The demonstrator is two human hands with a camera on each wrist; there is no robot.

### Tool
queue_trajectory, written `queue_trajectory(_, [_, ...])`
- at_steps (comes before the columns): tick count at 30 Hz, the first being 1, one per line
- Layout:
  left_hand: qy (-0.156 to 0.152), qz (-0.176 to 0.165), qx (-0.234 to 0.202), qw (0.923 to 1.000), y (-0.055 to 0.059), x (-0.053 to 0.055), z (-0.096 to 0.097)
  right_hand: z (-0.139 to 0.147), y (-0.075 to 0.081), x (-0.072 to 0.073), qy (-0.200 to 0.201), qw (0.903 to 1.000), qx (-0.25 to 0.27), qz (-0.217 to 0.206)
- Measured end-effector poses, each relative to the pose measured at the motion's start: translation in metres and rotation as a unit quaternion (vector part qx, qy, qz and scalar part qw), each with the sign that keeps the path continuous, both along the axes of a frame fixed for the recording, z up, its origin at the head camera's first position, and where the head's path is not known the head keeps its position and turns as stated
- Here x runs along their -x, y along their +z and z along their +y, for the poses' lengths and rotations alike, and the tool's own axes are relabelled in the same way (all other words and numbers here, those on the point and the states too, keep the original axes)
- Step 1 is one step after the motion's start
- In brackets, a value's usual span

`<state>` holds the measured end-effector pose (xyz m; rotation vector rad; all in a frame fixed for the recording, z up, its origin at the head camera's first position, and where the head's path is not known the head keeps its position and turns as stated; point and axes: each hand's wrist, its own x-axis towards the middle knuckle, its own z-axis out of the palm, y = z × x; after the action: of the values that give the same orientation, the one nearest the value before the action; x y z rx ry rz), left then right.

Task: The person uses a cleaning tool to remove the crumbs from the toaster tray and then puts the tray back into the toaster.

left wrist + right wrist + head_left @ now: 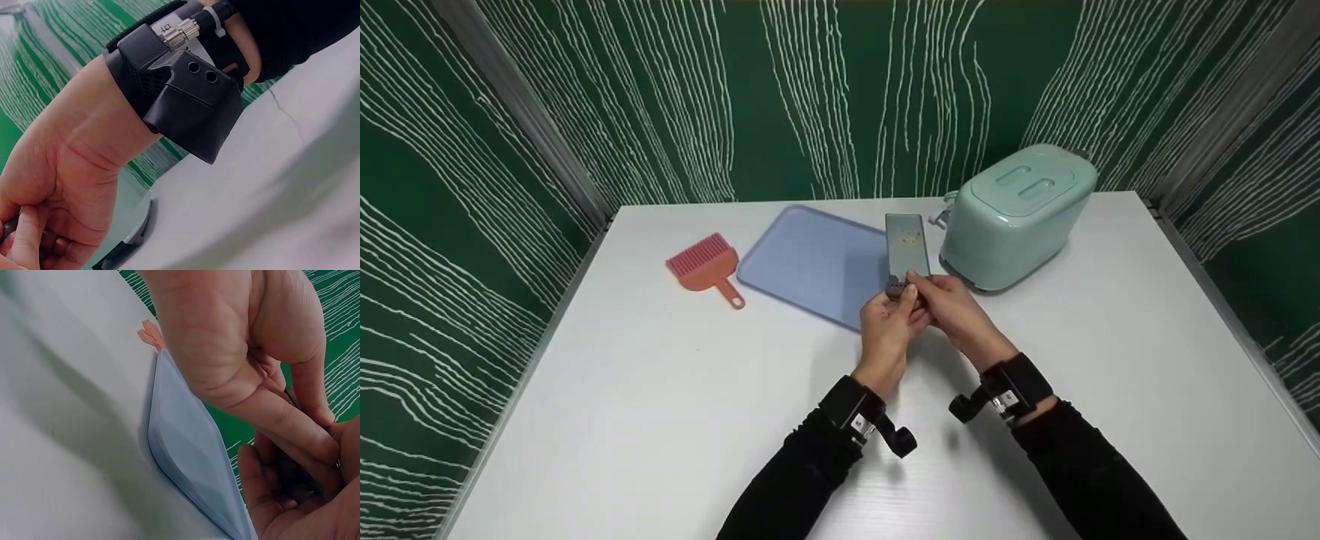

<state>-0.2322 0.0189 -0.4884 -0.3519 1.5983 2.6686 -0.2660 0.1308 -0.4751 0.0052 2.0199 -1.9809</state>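
Above the near right corner of the blue tray [825, 259], both hands meet at the near end of a flat, slim grey-green case [905, 244]. It has a small yellow pattern on its face and a dark grey end piece. My left hand [887, 334] grips that end from below left, its thumb on top. From the right, my right hand [958, 309] pinches the same end, its thumb beside the left thumb. The wrapped fingers partly hide the end piece, and what the case is cannot be told.
A mint-green toaster [1012, 214] stands just right of the case, its cord [941, 211] bunched at the back. An orange brush [709, 270] with a red ribbed head lies left of the tray. A green wall [802, 97] with white lines rises behind the white table [675, 420].
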Motion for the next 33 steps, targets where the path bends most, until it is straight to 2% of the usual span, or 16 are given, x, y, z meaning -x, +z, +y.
queue_trajectory(5, [-0.019,0.005,0.022,0.9996,-0.003,0.001,-0.003,0.0,-0.002,0.001,-0.003,1.0,-0.001,0.0])
queue_trajectory(9, [-0.044,0.012,0.022,0.9987,-0.004,0.001,-0.007,0.001,-0.003,0.003,-0.006,1.0,-0.001,-0.005])
queue_trajectory(15, [-0.064,-0.01,0.016,0.9977,-0.001,0.001,-0.011,0.003,-0.006,0.005,-0.009,0.9999,0.009,-0.009])
queue_trajectory(19, [-0.08,-0.021,0.031,0.9961,0.001,0.002,-0.015,0.005,-0.005,0.005,-0.006,0.9998,0.014,-0.013])
queue_trajectory(33, [-0.151,-0.005,0.065,0.9864,0.002,0.006,-0.036,0.003,-0.001,0.008,0.016,0.9999,0.0,0.005])
